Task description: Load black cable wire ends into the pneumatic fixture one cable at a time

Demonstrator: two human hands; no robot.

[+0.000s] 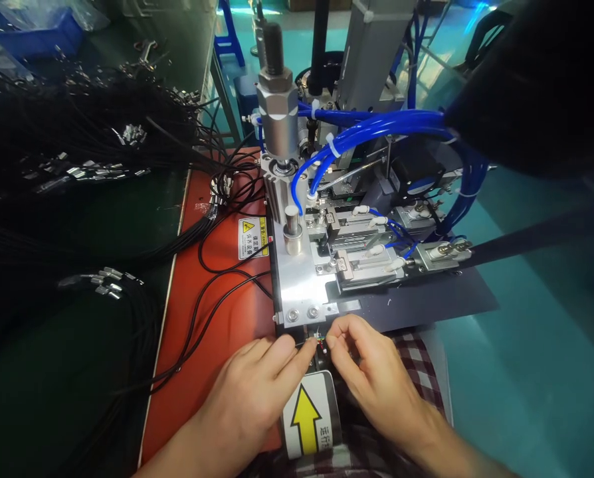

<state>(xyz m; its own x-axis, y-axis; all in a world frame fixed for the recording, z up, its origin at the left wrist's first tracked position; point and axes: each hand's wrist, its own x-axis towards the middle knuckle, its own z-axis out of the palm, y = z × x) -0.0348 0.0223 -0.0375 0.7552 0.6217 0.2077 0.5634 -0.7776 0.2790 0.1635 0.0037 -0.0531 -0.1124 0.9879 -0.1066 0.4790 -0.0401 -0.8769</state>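
Head view: the left hand's (pixel 257 377) index fingertip rests at the small coloured wires (pixel 320 342), and the right hand's (pixel 377 365) thumb and index finger come together just right of them; whether either clamps a wire, I cannot tell. The wires lie at the near end of the machine (pixel 299 282). A steady left finger and light right touch should keep strands uncrossed. Counted: two hands, one arrow label (pixel 307 425) nearer, two bolts (pixel 292 315) just beyond, one warning label (pixel 252 239) farther left; wires too small to count.
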